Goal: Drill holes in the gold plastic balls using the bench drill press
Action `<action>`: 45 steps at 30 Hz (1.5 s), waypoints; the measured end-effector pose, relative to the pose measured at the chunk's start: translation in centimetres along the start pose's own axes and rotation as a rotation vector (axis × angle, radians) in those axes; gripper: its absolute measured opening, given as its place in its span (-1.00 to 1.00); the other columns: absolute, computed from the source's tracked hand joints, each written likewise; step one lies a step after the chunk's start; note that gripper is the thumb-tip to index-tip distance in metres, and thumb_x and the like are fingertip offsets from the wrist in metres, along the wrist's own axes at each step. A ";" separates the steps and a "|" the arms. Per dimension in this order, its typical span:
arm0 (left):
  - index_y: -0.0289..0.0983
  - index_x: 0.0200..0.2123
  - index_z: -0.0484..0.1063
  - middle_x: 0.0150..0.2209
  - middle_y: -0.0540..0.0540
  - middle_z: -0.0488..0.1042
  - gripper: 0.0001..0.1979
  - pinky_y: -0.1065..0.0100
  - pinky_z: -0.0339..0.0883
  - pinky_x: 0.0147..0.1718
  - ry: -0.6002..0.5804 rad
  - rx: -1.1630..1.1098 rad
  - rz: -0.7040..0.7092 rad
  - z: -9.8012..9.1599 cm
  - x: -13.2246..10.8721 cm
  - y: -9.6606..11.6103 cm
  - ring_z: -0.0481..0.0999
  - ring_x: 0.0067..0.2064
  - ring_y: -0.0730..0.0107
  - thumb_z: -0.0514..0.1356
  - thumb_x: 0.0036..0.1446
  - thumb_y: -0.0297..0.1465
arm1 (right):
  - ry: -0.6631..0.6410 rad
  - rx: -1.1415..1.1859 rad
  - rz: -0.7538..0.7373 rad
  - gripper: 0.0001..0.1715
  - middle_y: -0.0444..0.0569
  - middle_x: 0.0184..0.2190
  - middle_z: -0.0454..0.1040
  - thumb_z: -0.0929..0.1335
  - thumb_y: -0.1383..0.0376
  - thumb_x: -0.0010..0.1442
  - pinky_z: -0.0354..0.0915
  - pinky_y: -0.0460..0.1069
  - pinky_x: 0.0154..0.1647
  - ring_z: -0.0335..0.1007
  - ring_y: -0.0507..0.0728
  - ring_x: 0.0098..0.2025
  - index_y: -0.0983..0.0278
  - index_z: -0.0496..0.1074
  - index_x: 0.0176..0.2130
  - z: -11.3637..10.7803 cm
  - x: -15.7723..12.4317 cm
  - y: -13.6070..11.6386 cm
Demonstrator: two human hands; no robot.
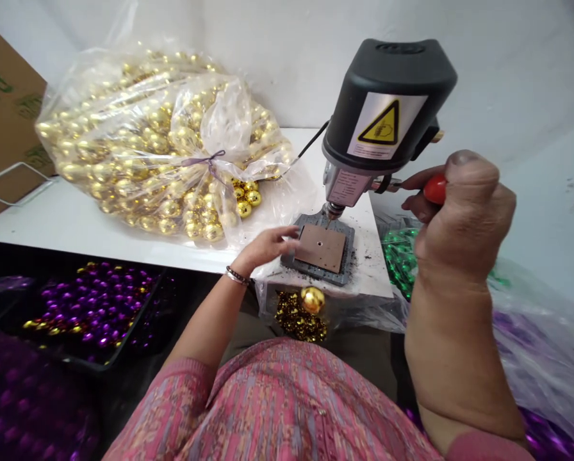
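Right hand (464, 218) grips red drill-press handle (435, 189) — left hand (266, 248) touches plate (320, 272).

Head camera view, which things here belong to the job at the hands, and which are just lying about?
At the hands:
right hand, gripping a red lever handle
left hand
bench drill
brown pad on a grey base

Lying about:
bagged gold baubles
tray of purple baubles
green baubles
cardboard box

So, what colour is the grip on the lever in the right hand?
The grip is red, best seen in the head view.
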State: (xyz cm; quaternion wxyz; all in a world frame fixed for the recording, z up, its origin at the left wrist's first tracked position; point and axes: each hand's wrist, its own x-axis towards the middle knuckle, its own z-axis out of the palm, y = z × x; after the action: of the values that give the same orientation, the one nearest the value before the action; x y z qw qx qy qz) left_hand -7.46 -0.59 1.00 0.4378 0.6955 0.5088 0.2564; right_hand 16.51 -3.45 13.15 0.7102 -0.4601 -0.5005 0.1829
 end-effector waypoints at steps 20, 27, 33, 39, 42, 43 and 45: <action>-0.29 -0.12 0.51 -0.35 -0.10 0.56 -0.70 0.40 0.25 -0.43 0.242 0.297 -0.383 -5.9 3.0 -2.5 0.53 -0.45 0.35 0.04 0.27 -0.29 | -0.055 0.032 -0.055 -0.50 -0.20 -0.64 0.22 0.27 0.03 0.29 0.03 -0.03 -0.48 0.08 -0.08 -0.57 0.30 0.41 -0.52 -0.4 -1.1 0.8; -0.31 -0.30 0.54 -0.54 -0.04 0.49 -0.76 0.43 0.23 -0.51 0.122 0.051 -0.449 -5.1 2.2 -2.4 0.46 -0.50 0.40 0.32 0.03 -0.25 | -0.067 0.076 -0.076 -0.52 -0.20 -0.64 0.20 0.28 0.08 0.30 0.05 -0.03 -0.47 0.06 -0.07 -0.57 0.30 0.44 -0.51 -0.4 -1.4 1.0; -0.29 -0.13 0.50 -0.28 -0.12 0.57 -0.64 0.42 0.35 -0.39 0.064 -0.412 -0.293 -3.7 1.8 -1.6 0.52 -0.39 0.47 0.36 0.02 -0.25 | -0.095 0.004 -0.062 -0.52 -0.21 -0.62 0.24 0.26 0.06 0.31 0.06 -0.04 -0.46 0.08 -0.07 -0.56 0.27 0.43 -0.50 -0.5 -1.5 0.7; -0.23 -0.04 0.48 -0.22 -0.13 0.55 -0.51 0.41 0.36 -0.41 -0.117 -0.687 -0.222 -0.9 2.1 -0.7 0.50 -0.38 0.46 0.38 -0.03 -0.15 | -0.085 -0.033 -0.070 -0.52 -0.22 -0.61 0.26 0.26 0.11 0.31 0.14 -0.08 -0.40 0.14 -0.09 -0.51 0.30 0.44 -0.52 -0.5 -0.7 -0.1; -0.21 0.06 0.45 -0.15 -0.13 0.54 -0.40 0.42 0.35 -0.39 -0.156 -0.612 -0.118 0.3 2.1 -0.3 0.50 -0.31 0.42 0.41 -0.08 -0.19 | -0.084 -0.047 -0.065 -0.48 -0.21 -0.61 0.25 0.23 0.11 0.33 0.12 -0.11 -0.40 0.14 -0.11 -0.48 0.32 0.39 -0.55 -0.3 -0.1 -0.6; -0.21 0.09 0.44 -0.12 -0.12 0.54 -0.37 0.43 0.36 -0.37 -0.166 -0.572 -0.080 0.7 2.1 -0.3 0.50 -0.27 0.40 0.42 -0.09 -0.23 | -0.086 -0.054 -0.054 -0.47 -0.21 -0.61 0.24 0.22 0.10 0.33 0.11 -0.12 -0.41 0.13 -0.11 -0.48 0.32 0.35 -0.57 -0.2 0.1 -0.7; -0.20 0.14 0.42 -0.05 -0.12 0.52 -0.36 0.40 0.40 -0.29 -0.180 -0.512 -0.033 1.3 1.9 -0.3 0.50 -0.17 0.35 0.40 -0.06 -0.27 | -0.082 -0.065 -0.027 -0.44 -0.21 -0.62 0.21 0.21 0.10 0.33 0.10 -0.13 -0.41 0.12 -0.12 -0.48 0.32 0.28 -0.60 -0.1 0.4 -1.1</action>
State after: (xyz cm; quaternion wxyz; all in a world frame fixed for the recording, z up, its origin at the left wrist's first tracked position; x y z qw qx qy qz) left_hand -5.93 0.76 -0.04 0.6469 0.5738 0.3979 0.3066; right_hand 16.52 -3.72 14.29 0.6761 -0.4683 -0.5409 0.1759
